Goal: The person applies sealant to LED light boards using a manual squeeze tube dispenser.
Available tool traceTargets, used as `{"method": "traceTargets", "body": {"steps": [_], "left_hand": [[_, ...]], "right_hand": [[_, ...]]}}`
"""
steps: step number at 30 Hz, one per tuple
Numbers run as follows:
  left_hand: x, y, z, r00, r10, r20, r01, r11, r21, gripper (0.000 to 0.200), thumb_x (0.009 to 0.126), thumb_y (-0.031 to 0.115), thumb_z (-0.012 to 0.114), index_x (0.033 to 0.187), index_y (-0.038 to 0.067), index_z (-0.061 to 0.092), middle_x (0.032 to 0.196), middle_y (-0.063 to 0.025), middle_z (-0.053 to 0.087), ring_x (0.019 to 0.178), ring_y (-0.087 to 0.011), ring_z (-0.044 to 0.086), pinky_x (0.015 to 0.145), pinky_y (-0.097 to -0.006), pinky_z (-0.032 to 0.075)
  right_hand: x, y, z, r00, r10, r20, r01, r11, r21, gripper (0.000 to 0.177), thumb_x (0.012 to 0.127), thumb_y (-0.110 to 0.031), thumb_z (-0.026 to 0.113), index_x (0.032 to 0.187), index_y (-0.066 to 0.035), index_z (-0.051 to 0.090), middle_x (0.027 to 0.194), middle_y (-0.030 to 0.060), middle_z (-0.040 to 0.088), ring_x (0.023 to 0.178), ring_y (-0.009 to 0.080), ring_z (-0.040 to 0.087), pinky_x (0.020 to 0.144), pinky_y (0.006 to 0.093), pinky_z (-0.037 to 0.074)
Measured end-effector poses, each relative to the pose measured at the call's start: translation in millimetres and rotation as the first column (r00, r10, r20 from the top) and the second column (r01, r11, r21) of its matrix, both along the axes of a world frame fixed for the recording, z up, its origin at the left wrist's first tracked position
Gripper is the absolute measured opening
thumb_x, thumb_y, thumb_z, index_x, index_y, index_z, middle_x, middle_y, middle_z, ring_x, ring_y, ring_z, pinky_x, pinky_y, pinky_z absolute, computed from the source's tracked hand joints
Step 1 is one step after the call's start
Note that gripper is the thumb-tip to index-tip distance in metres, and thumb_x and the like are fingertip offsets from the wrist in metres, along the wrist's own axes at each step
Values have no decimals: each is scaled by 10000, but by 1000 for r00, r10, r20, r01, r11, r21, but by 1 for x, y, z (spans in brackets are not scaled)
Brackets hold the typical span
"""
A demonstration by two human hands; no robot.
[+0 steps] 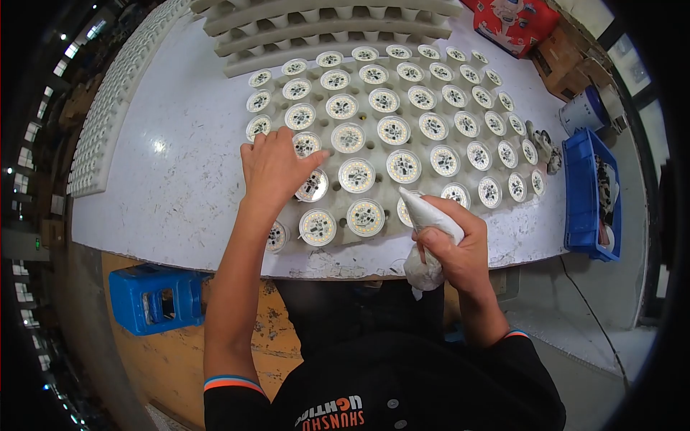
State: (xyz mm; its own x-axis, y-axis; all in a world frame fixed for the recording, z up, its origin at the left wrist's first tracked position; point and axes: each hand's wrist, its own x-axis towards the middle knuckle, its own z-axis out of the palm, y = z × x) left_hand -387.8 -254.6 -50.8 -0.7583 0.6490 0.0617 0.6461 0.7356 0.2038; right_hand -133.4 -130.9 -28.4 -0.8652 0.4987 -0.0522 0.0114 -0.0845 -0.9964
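My right hand (463,244) is wrapped around a white piping bag (440,224), its narrow tip pointing up and left over a round LED bulb board in the front row. My left hand (277,164) lies over the left columns of bulbs, thumb spread from the curled fingers. Between thumb and forefinger shows an LED bulb (307,144), with another bulb (313,186) just below the thumb. Rows of these white cups, each topped by a round board with small yellow LEDs and dark components, stand upright in a pale foam tray (379,149). My left palm hides part of the tray.
Stacked foam trays (323,32) stand at the back of the white table (180,223), with another long tray (118,100) along its left edge. On the right are a blue bin (591,194), a white tub (583,111) and a red bag (512,25). A blue stool (154,298) sits below left.
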Motion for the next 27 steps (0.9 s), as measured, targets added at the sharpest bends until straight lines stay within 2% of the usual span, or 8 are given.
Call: {"method": "traceTargets", "body": {"steps": [4, 7, 10, 13, 17, 21, 24, 27], "left_hand": [[-3, 2, 4, 997, 29, 77, -29, 1000, -6, 586, 742, 475, 752, 1106, 27, 645, 1040, -135, 675, 1043, -293, 587, 909, -438, 369], [-2, -12, -6, 992, -92, -86, 115, 944, 310, 580, 719, 333, 793, 1171, 16, 616, 1110, -136, 645, 1076, -290, 577, 935, -430, 395], [29, -30, 14, 989, -143, 37, 90, 779, 621, 619, 704, 150, 778, 1267, 16, 559, 1186, -129, 565, 1121, -266, 555, 991, -402, 419], [55, -52, 20, 964, -255, 79, 142, 740, 658, 660, 706, 27, 712, 1332, 14, 503, 1253, -124, 450, 1178, -242, 510, 1044, -377, 413], [78, -65, 23, 910, -379, 171, 167, 709, 685, 702, 696, -18, 649, 1372, -1, 459, 1294, -139, 383, 1245, -242, 453, 1080, -379, 379], [87, -67, 27, 882, -441, 165, 229, 708, 668, 733, 687, -26, 634, 1392, -3, 435, 1320, -154, 383, 1275, -256, 439, 1090, -384, 367], [90, -65, 23, 888, -452, 89, 253, 640, 726, 729, 667, -8, 697, 1364, 28, 490, 1273, -164, 470, 1173, -297, 504, 1004, -393, 422], [91, -64, 19, 878, -471, 88, 252, 610, 751, 760, 671, -22, 679, 1394, 23, 445, 1294, -177, 488, 1192, -303, 511, 1018, -401, 417]], "right_hand": [[-4, -4, 8, 1000, -25, -2, 25, 998, 60, 353, 844, -145, 729, 1166, -23, 651, 987, 41, 657, 861, 86, 583, 733, 244, 480], [-3, -5, 10, 998, -44, -44, 49, 991, 121, 313, 827, -121, 742, 1122, -40, 674, 985, 46, 663, 863, 97, 595, 738, 253, 484], [-5, 0, 9, 993, -1, -119, 34, 962, 271, 301, 805, -105, 760, 1091, -47, 688, 983, 56, 678, 848, 118, 615, 731, 271, 490], [-10, 1, 12, 992, 78, -97, -29, 903, 428, 300, 793, -106, 771, 1080, -59, 696, 958, 67, 690, 812, 158, 628, 715, 298, 498], [-17, -7, 18, 986, 144, -83, -64, 794, 605, 300, 786, -109, 772, 1077, -81, 703, 895, 71, 682, 763, 209, 626, 686, 328, 501], [-18, -10, 22, 985, 148, -90, -54, 756, 652, 320, 769, -92, 780, 1081, -90, 707, 870, 64, 674, 738, 208, 621, 657, 320, 497], [-17, -10, 22, 987, 136, -83, -42, 725, 687, 341, 742, -59, 794, 1073, -78, 714, 879, 56, 688, 732, 190, 623, 645, 302, 491], [-15, -10, 22, 988, 139, -65, -52, 700, 712, 367, 739, -53, 794, 1094, -79, 706, 873, 61, 682, 721, 196, 618, 632, 308, 490]]}}
